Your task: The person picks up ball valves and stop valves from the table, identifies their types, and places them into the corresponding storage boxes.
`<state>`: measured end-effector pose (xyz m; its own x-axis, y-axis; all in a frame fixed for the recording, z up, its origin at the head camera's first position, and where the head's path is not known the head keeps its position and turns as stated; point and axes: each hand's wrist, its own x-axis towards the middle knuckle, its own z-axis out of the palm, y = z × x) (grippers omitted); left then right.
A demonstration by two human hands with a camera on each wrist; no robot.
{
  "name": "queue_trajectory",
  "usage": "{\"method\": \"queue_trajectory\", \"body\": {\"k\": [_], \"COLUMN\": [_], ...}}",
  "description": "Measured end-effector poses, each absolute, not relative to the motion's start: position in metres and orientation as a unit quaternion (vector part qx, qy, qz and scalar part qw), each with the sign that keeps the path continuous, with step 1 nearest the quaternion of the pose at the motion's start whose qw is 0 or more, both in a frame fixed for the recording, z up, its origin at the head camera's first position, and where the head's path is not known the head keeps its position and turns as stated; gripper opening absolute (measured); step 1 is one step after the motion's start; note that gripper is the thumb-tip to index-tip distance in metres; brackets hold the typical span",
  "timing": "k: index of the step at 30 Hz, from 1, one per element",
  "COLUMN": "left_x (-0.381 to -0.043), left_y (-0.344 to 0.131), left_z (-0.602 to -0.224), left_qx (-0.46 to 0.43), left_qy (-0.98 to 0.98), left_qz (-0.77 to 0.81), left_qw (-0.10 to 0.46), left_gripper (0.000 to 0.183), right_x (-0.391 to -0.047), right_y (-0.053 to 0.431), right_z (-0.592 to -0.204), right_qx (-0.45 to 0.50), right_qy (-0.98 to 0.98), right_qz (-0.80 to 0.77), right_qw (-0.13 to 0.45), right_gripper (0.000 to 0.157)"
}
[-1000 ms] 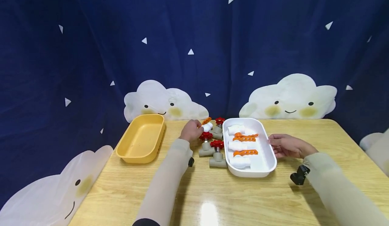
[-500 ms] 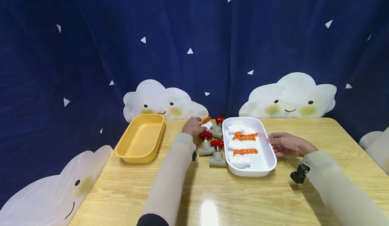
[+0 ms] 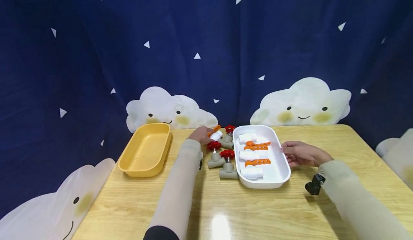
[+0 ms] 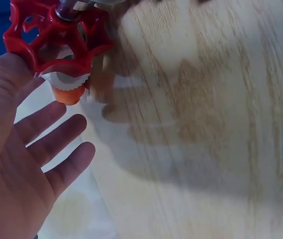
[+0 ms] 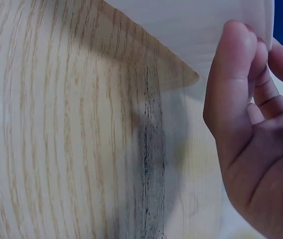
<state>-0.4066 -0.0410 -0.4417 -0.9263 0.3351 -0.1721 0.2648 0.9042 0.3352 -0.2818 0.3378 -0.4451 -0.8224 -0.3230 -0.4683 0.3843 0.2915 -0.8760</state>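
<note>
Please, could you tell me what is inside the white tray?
Inside the white tray I see three white pipe pieces and orange handles. Whatever lies directly beneath them is covered, so I cannot tell.

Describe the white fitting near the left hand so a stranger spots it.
On the wooden table, left of the white tray, sit grey valves with red wheels. By the left hand lies the white fitting, an orange handle just behind it. Unlike its white lookalikes, it lies outside the tray.
</note>
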Motion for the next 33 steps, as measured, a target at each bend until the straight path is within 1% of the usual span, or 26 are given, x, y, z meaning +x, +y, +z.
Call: {"method": "queue_trajectory", "body": {"k": [6, 13, 18, 20, 26, 33], "left_x": [-0.406, -0.406, -0.406, -0.406, -0.402, -0.394], "left_y": [-0.05, -0.064, -0.073, -0.075, -0.08, -0.079], "left_z": [-0.441, -0.445, -0.449, -0.449, -0.447, -0.445], "left_qx": [0.141, 0.105, 0.103, 0.106, 0.086, 0.129], "left_qy": [0.969, 0.965, 0.963, 0.964, 0.969, 0.981], "left_qz": [0.164, 0.207, 0.218, 0.21, 0.19, 0.098], "left_qw": [0.118, 0.124, 0.124, 0.122, 0.135, 0.106], "left_gripper": [0.043, 0.045, 0.04, 0.039, 0.045, 0.043], "right_x": [-0.283, -0.282, -0.281, -0.28, -0.28, -0.28], "right_y": [0.333, 0.333, 0.335, 0.336, 0.336, 0.335], "right_z": [-0.446, -0.448, -0.447, -0.447, -0.449, -0.448], "right_qx": [0.018, 0.005, 0.0, 0.004, 0.005, -0.004], "right_qy": [0.748, 0.744, 0.741, 0.74, 0.741, 0.766], "right_qz": [-0.592, -0.595, -0.599, -0.602, -0.605, -0.586], "right_qw": [0.301, 0.305, 0.302, 0.3, 0.291, 0.267], "right_gripper": [0.013, 0.013, 0.011, 0.01, 0.011, 0.015]}}
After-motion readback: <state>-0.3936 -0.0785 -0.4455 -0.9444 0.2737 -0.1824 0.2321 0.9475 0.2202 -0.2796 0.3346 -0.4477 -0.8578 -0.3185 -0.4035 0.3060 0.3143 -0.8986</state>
